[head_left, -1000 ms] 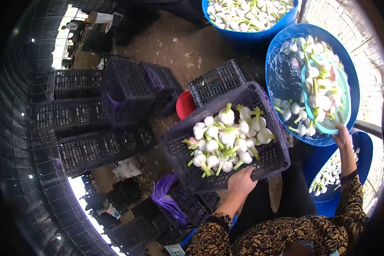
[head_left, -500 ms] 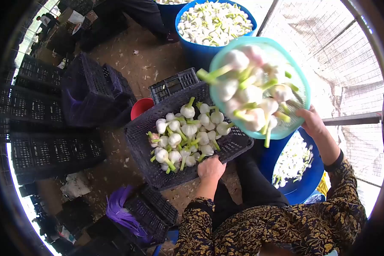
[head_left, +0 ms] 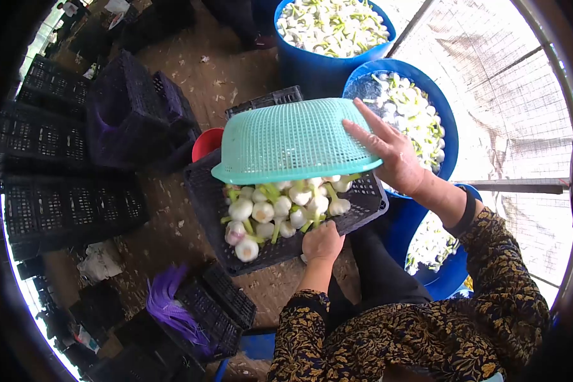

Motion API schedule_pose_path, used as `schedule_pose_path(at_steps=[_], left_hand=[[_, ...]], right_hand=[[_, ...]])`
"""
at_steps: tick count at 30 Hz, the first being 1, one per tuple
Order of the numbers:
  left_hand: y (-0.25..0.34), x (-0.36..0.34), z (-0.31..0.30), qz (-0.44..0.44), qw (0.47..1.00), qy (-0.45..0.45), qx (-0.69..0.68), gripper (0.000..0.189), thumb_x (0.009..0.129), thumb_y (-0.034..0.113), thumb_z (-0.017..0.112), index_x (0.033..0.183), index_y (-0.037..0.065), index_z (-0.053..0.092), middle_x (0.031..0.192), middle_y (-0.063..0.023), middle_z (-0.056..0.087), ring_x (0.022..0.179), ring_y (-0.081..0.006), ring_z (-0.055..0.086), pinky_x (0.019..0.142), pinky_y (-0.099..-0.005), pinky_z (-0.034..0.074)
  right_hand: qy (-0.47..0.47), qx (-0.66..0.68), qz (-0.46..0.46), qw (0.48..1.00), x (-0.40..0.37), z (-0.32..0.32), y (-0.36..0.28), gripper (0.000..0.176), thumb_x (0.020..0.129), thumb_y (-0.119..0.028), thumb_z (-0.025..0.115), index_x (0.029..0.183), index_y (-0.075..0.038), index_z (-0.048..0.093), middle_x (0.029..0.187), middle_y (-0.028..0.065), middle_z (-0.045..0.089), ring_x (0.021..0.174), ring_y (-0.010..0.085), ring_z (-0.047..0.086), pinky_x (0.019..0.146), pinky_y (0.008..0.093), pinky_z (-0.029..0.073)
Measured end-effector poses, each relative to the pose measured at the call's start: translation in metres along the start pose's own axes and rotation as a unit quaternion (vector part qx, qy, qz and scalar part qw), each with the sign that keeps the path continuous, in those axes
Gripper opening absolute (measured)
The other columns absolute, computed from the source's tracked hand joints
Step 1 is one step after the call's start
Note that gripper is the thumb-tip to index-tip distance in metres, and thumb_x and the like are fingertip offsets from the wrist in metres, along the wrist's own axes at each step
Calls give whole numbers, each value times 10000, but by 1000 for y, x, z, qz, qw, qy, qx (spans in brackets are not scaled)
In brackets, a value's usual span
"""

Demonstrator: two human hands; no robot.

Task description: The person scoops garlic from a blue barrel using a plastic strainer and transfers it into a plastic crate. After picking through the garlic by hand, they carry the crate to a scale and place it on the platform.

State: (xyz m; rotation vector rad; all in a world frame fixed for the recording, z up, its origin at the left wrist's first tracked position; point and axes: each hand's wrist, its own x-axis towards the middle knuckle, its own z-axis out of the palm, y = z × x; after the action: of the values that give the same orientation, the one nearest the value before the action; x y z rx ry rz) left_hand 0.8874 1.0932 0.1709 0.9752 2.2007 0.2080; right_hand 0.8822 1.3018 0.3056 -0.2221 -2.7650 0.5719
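Observation:
My right hand (head_left: 398, 156) holds a mint-green mesh basket (head_left: 293, 137) by its right end, fingers spread over the outside. The basket is tipped over, its bottom toward me and its opening facing down above a black plastic crate (head_left: 207, 210). Garlic bulbs (head_left: 264, 210) with short green stems lie in the crate, partly hidden under the basket's rim. On the crate's near rim, my left hand (head_left: 323, 243) is closed in a grip.
Blue tubs of garlic stand beyond the crate: one at the back (head_left: 331, 54), one to the right (head_left: 452, 121). Another blue tub (head_left: 458, 274) is near my right side. A red bucket (head_left: 207, 143) sits behind the crate. Stacked crates (head_left: 76, 207) and purple strips (head_left: 172, 302) are at left.
My right hand has swung the basket left and turned it over above the crate. The garlic that was in it is now out of sight or in the crate. The left hand keeps its grip.

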Motion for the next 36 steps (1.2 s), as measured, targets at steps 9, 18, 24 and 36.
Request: schedule_pose_path(at_steps=[9, 18, 24, 36], left_hand=[[10, 5, -1, -24, 999, 19, 43, 287, 732, 420, 649, 859, 163, 636, 823, -55, 676, 686, -298, 655, 648, -407, 525], [17, 5, 2, 18, 993, 76, 90, 260, 673, 307, 664, 890, 170, 620, 870, -28, 672, 646, -295, 632, 544, -405, 496], [23, 10, -1, -2, 997, 59, 44, 297, 639, 248, 684, 914, 140, 662, 909, -52, 681, 722, -285, 649, 614, -384, 512], [12, 4, -8, 1, 998, 33, 52, 324, 691, 344, 661, 968, 176, 641, 998, 5, 676, 868, -186, 663, 614, -318, 505]], right_hand=[[197, 98, 310, 925, -79, -41, 161, 633, 749, 135, 377, 1355, -47, 390, 1354, 207, 427, 1253, 309, 428, 1022, 353, 359], [-53, -234, 529, 814, -243, -46, 317, 759, 730, 75, 419, 1388, -299, 352, 1393, 276, 322, 996, 426, 580, 828, 426, 496], [-71, -84, 577, 809, -262, 32, 364, 724, 712, 42, 462, 1344, -308, 421, 1373, 212, 385, 1056, 378, 556, 907, 402, 456], [-1, 426, 707, 564, -233, 186, 372, 391, 767, -44, 510, 1146, -120, 565, 818, 67, 627, 707, 171, 612, 504, 333, 495]])
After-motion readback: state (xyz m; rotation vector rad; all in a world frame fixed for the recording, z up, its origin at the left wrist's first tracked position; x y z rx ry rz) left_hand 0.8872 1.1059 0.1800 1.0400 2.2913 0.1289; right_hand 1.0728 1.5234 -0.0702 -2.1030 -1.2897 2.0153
